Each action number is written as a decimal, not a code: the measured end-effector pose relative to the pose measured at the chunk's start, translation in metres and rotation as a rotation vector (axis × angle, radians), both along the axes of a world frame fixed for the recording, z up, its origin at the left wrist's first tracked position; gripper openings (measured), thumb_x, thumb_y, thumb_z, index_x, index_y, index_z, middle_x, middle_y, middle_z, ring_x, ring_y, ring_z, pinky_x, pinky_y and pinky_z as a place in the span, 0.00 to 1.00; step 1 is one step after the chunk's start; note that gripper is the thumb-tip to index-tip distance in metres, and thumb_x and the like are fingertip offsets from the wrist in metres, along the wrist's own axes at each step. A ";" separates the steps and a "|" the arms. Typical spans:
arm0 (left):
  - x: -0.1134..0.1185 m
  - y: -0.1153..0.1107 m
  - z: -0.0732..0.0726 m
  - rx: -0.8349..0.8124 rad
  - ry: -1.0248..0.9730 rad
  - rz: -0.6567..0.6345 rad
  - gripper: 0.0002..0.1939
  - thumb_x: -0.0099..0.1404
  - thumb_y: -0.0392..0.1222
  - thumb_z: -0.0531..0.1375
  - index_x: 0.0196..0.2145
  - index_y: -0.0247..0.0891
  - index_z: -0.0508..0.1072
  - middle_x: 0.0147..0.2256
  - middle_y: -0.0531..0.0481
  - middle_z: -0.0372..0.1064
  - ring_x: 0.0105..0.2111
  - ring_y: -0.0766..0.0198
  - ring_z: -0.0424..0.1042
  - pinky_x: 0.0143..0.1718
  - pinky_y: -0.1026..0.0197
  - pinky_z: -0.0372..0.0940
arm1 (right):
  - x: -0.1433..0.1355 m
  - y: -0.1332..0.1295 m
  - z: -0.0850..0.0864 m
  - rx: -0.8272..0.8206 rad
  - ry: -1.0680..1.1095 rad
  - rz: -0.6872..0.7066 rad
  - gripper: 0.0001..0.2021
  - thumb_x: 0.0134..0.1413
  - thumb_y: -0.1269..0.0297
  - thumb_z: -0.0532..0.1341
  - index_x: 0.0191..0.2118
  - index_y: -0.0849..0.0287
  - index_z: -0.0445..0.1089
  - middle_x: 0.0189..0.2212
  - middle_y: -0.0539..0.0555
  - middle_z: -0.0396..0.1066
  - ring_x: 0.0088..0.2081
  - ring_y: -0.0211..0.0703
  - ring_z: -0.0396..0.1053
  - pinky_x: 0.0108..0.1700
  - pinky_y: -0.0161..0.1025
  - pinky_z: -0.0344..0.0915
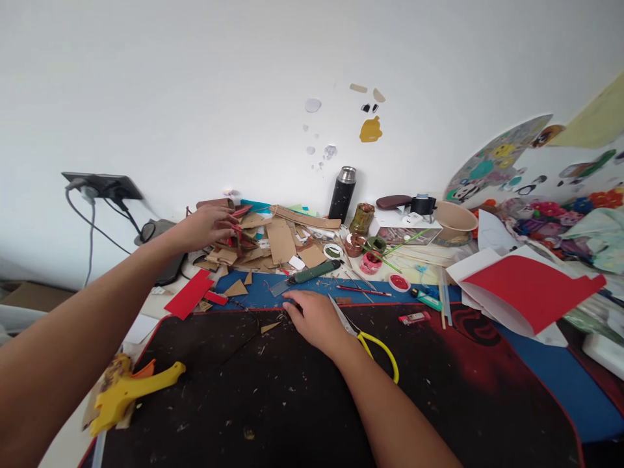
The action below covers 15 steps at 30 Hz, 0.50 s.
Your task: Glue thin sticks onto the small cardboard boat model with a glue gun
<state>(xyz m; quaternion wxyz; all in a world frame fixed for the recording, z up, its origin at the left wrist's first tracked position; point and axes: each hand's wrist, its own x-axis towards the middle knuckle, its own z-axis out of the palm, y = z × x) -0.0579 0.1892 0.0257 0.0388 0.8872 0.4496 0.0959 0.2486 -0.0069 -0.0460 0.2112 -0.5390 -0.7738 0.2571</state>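
My left hand (210,227) is stretched out over the pile of cardboard scraps (281,242), fingers apart, beside a small red piece whose shape is partly hidden. Whether the fingertips touch it I cannot tell. On the near side, my right hand (314,317) rests low over the dark mat (273,396), its fingers loosely extended and nothing visible in them. Scissors with yellow handles (396,364) lie partly under that wrist. Just beyond the right fingers is a green utility knife (314,272) with its blade out. Red strips (190,294) lie left of it.
A yellow glue gun (129,393) lies at the mat's left. Behind stand a black flask (342,195), open paint pots (370,262) and a white box (407,229). Red paper (531,289) lies at the right. A wall socket (102,186) with cables is at the left.
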 end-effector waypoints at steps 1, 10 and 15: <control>-0.001 0.001 -0.001 -0.024 -0.013 -0.013 0.26 0.72 0.57 0.53 0.47 0.35 0.83 0.51 0.42 0.81 0.52 0.50 0.75 0.56 0.51 0.68 | 0.000 0.000 0.000 0.002 -0.001 0.001 0.16 0.72 0.62 0.59 0.58 0.57 0.78 0.55 0.57 0.80 0.56 0.54 0.77 0.58 0.46 0.70; -0.001 0.008 -0.010 -0.099 -0.150 0.045 0.26 0.66 0.61 0.56 0.45 0.39 0.81 0.50 0.38 0.80 0.51 0.45 0.76 0.54 0.47 0.69 | 0.000 -0.001 -0.002 0.013 0.002 -0.005 0.15 0.72 0.62 0.59 0.57 0.56 0.78 0.54 0.56 0.81 0.55 0.52 0.78 0.58 0.44 0.70; 0.004 -0.002 -0.004 -0.099 -0.221 0.140 0.30 0.63 0.67 0.58 0.46 0.39 0.81 0.50 0.40 0.81 0.51 0.46 0.77 0.54 0.48 0.71 | 0.000 -0.001 -0.001 0.011 0.003 -0.002 0.15 0.72 0.62 0.59 0.57 0.56 0.78 0.53 0.56 0.81 0.55 0.53 0.78 0.57 0.44 0.70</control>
